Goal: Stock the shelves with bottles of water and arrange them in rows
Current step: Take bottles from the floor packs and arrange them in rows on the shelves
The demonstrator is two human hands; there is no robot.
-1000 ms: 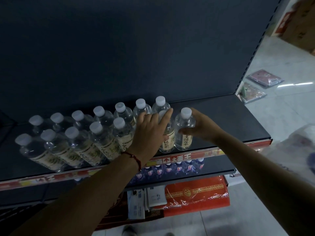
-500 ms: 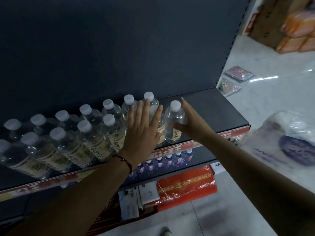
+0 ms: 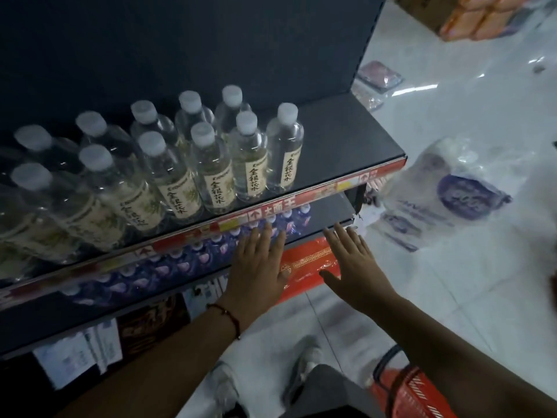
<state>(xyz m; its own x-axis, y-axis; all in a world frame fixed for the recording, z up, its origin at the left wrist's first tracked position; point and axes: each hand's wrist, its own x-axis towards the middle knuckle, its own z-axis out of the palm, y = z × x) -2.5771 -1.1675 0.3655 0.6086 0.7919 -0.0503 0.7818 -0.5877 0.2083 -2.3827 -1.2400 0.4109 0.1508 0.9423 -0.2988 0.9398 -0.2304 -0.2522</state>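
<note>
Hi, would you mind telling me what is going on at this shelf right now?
A person is stocking water bottles on the upper shelf, where they stand in two rows. Neither hand holds anything: the left hand and right hand hang open below the shelf edge. The shelf's right end is bare, and a plastic-wrapped pack lies on the floor nearby.

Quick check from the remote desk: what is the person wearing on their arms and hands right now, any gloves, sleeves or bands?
No gloves: the left hand and right hand are bare, and both forearms are uncovered, with no sleeve in view. The only item worn is a thin dark red cord bracelet around the left wrist, with what looks like a small bead or knot on it. No rings or watch show.
</note>
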